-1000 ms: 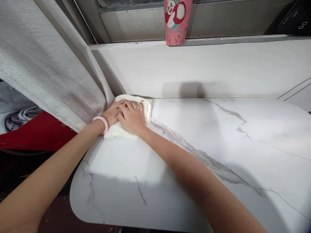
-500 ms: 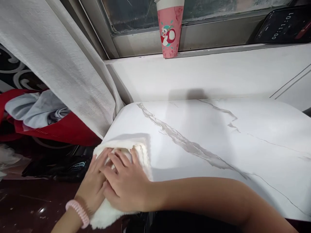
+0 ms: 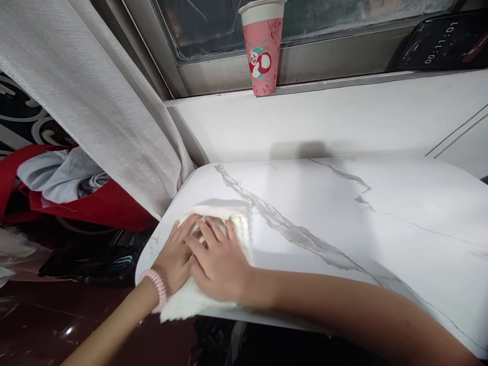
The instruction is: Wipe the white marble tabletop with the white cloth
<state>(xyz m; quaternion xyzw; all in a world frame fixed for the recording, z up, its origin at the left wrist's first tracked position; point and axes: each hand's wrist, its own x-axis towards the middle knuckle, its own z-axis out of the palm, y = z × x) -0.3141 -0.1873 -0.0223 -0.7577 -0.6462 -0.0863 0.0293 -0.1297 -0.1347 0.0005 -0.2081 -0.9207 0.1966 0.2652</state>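
A fluffy white cloth (image 3: 186,301) lies on the left end of a white marble-patterned table (image 3: 312,203). My left hand (image 3: 175,259), with a pink coil band on the wrist, rests flat on the cloth with its fingers stretched out. From the right, my right hand (image 3: 221,259) presses on the same cloth, palm down and fingers spread. The fingertips of the two hands meet and partly overlap. What lies under the palms is hidden.
On the window ledge stand a pink paper cup (image 3: 263,56) and a phone (image 3: 444,43) showing a timer. A light curtain (image 3: 114,101) hangs at the left, beside a red bag (image 3: 95,208) with grey clothes. The table's rounded left edge is close to the hands.
Both hands and the cloth have moved to the right and away from me, uncovering the table's left corner. The view has shifted slightly.
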